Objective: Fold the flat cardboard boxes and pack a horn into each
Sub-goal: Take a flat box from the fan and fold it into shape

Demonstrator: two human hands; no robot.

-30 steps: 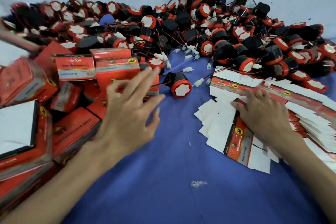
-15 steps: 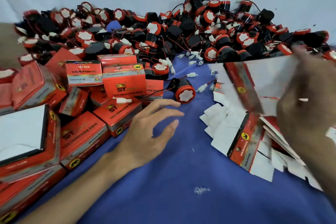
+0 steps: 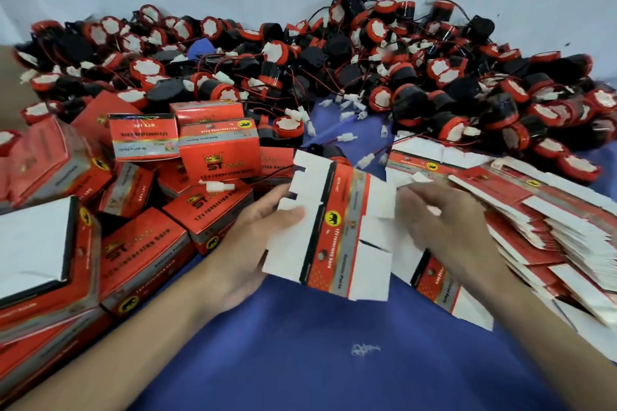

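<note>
Blue cloth [image 3: 300,344]; horns [image 3: 400,77] behind flat box [image 3: 334,220]; boxes [image 3: 218,157] left.

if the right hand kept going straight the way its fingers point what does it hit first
The flat red-and-white cardboard box held by the left hand: the right hand points left at its white side flaps. Blur hides whether the fingers already touch them.

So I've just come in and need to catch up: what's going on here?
A person holds one flat box over the blue cloth, the left hand gripping its left flaps, the right hand its right side. It is not yet folded. Loose horns are heaped behind, folded boxes piled on the left, more flat boxes stacked on the right.
</note>
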